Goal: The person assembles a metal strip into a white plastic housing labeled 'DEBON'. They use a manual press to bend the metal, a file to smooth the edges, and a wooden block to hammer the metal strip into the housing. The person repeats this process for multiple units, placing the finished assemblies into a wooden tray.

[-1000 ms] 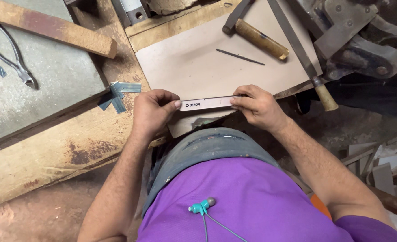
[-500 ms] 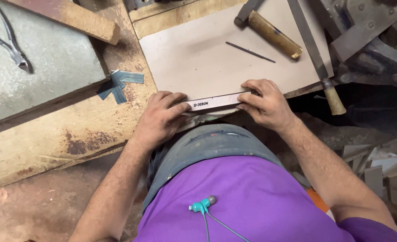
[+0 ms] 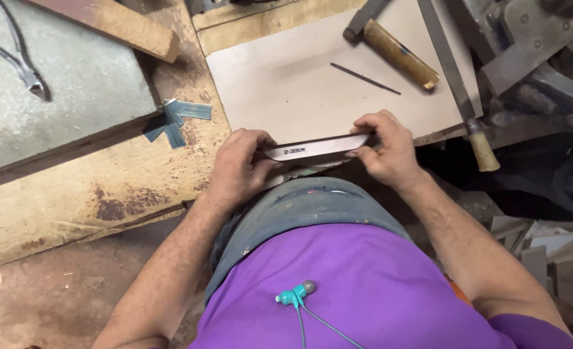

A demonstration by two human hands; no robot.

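We grip the flat metal blade (image 3: 317,148) at both ends, left hand (image 3: 238,169) and right hand (image 3: 383,147) closed on it, at the near edge of the pale board (image 3: 280,84); drawing it evenly seems to call for level pressure from both.

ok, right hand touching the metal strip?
Touching. Head view: right hand fingers wrap the metal strip's right end, with no gap.

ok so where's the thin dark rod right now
In the head view, the thin dark rod lies upper centre on the pale board, just left of the wooden-handled tool, beyond both hands.
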